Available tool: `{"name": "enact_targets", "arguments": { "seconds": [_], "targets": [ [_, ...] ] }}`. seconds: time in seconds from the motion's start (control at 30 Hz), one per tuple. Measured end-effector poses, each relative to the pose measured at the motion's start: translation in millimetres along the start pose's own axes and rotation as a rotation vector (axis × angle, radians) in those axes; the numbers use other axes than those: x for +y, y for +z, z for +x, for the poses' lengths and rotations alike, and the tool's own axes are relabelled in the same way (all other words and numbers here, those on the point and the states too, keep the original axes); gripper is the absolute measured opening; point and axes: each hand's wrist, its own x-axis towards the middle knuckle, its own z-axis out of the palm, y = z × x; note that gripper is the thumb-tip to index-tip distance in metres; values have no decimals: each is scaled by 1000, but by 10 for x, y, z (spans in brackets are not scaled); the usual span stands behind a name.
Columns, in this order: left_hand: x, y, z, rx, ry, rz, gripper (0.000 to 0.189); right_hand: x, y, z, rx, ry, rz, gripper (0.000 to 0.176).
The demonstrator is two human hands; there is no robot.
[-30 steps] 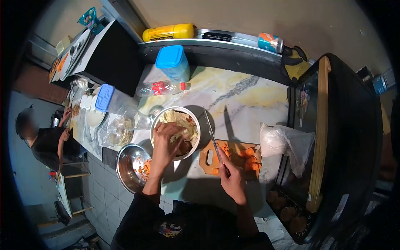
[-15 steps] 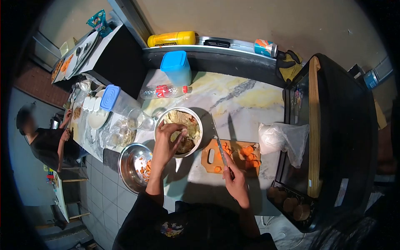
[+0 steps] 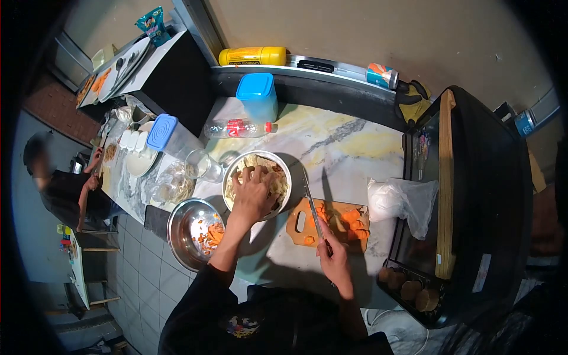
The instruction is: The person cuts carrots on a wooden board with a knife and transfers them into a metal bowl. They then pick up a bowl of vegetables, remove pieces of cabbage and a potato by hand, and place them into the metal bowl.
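Note:
My left hand reaches down into a white bowl of pale leafy pieces, its fingers spread over them. My right hand is closed round the handle of a knife, whose blade points away from me over the left part of an orange cutting board. Orange carrot chunks lie on the board, right of the blade. Left of my left forearm, a steel bowl holds small orange scraps.
A bag of white powder lies beside a black oven at right. Behind the white bowl are a plastic bottle and a blue-lidded container. At far left, a person works at the counter.
My left hand has gone from a raised pinch above the white bowl to spread fingers down on the leafy pieces. The view has shifted slightly. My right hand stays on the knife.

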Motion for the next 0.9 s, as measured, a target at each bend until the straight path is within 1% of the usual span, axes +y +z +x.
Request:
{"name": "enact_targets", "arguments": {
  "seconds": [0.17,0.23,0.27,0.33,0.37,0.4,0.43,0.47,0.57,0.67,0.73,0.77,0.8,0.87,0.9],
  "targets": [
    [-32,13,0,18,-9,22,51,60,9,16,18,-87,-35,52],
    [-57,-30,-20,35,-35,-13,43,56,-16,9,10,-56,-38,52],
    [-76,-49,-25,34,-37,-13,43,51,-29,5,1,-25,-42,52],
    [-120,-91,-42,89,50,-116,30,30,-41,11,-6,-21,-23,52],
    [-128,-111,-56,89,46,-115,30,26,-42,16,-10,-18,-4,52],
    [-132,-132,-69,116,46,-157,25,50,-31,19,-12,-18,-3,52],
    [-140,-144,-78,144,47,-200,20,94,-13,23,-1,-62,-13,52],
    [-161,-147,-94,143,46,-198,20,118,-1,24,10,-106,-22,53],
    [-216,-145,-138,113,73,-247,22,59,1,25,-3,-85,-13,53],
    [-235,-173,-151,145,49,-262,22,96,15,31,-1,-102,-47,53],
    [-232,-251,-138,148,18,-356,28,82,16,30,0,-105,-37,53],
    [-233,-249,-128,148,18,-356,28,75,18,28,0,-109,-27,53],
    [-228,-241,-119,138,37,-319,31,73,18,24,-3,-109,-27,53],
    [-201,-207,-110,132,50,-278,35,75,18,23,-13,-31,-27,48],
    [-169,-167,-96,103,50,-173,40,73,27,28,-17,-36,-27,48]
  ]
}}
